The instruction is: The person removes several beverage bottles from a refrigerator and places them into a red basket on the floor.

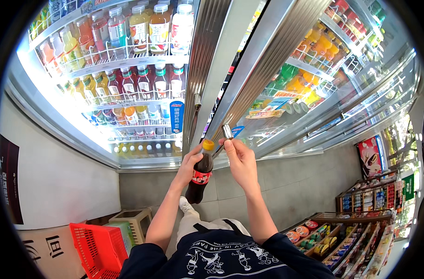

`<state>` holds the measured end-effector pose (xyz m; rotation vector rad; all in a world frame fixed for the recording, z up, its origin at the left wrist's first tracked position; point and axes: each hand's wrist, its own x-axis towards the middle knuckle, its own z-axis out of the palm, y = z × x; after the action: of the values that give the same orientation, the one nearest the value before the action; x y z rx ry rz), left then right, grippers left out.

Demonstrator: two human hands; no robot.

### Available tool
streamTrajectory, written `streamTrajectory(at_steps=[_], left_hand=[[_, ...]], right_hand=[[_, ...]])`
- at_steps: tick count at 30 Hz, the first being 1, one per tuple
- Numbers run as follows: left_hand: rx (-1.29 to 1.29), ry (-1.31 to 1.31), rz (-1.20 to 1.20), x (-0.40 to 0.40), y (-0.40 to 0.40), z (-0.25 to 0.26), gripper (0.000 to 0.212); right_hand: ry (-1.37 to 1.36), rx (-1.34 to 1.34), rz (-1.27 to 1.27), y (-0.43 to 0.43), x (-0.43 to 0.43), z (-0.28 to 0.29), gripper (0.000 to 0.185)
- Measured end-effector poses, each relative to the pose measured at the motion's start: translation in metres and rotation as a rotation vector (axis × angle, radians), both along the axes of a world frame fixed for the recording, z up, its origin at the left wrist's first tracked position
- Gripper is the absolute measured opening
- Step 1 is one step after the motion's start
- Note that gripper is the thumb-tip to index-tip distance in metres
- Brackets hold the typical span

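Note:
My left hand point(190, 165) is closed around a plastic cola bottle point(202, 171) with a yellow cap and red label. The bottle hangs upright over the floor, close to the cooler's door edge. My right hand point(238, 157) grips the metal handle point(227, 132) of a glass cooler door point(267, 80), which stands a little ajar, with a narrow dark gap along its frame. Left of it, behind another glass door with its own handle point(197, 101), bottled drinks point(159, 28) line several lit wire shelves.
A red plastic basket point(102, 249) and a beige plastic stool point(137, 218) are at the lower left, beside a white panel point(58, 181). Shelves of packaged goods point(341, 240) stand at the lower right. Grey floor tiles point(288, 185) lie between the cooler and these shelves.

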<state>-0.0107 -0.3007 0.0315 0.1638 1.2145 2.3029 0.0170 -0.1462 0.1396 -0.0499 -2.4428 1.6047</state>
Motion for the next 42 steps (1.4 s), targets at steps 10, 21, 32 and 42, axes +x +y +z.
streamTrajectory(at_steps=[10,21,32,42], left_hand=[[0.010,0.012,0.081,-0.020,0.003,0.004,0.053],[-0.105,-0.028,0.160,-0.014,0.015,0.002,0.054],[-0.234,0.032,0.584,0.001,0.045,-0.021,0.048],[-0.057,-0.217,0.969,0.091,0.036,0.021,0.051]], right_hand=[[0.007,-0.093,0.032,0.003,-0.038,-0.014,0.028],[0.137,-0.026,0.088,0.009,-0.071,-0.024,0.024],[0.195,-0.014,0.330,0.018,-0.093,-0.022,0.020],[0.358,0.029,0.323,0.017,-0.076,-0.074,0.037]])
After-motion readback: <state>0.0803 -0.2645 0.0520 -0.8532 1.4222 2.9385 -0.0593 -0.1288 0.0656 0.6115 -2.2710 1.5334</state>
